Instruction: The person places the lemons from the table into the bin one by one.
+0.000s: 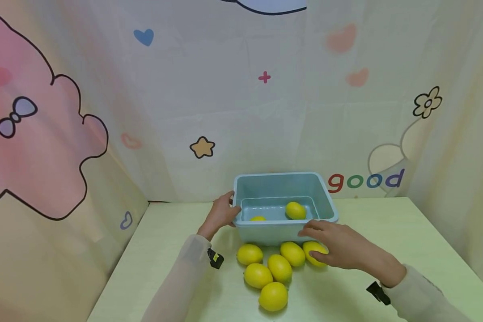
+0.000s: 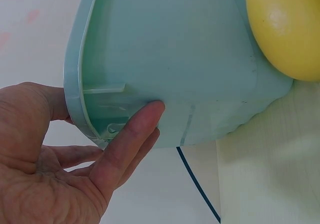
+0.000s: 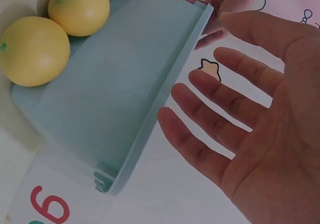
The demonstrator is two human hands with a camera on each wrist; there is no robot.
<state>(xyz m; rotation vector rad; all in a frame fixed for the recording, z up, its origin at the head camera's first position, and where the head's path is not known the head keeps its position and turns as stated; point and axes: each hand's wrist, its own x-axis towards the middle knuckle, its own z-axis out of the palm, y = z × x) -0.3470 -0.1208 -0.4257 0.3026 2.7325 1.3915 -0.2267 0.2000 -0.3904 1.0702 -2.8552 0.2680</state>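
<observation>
We see the bin (image 1: 271, 234) at the back of the worktop (image 1: 386, 223), with two lemons (image 1: 295, 210) visible inside and six on the worktop before it. The left hand (image 1: 220, 212) pinches the bin's left end between thumb and fingers. The right hand (image 1: 342, 245), fingers spread, is near the front rim, partly hiding the rightmost outer lemon; contact we cannot tell.

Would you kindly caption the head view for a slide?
Left hand holds a blue bin, two lemons visible inside; six lemons before it, right hand nearby.
</observation>
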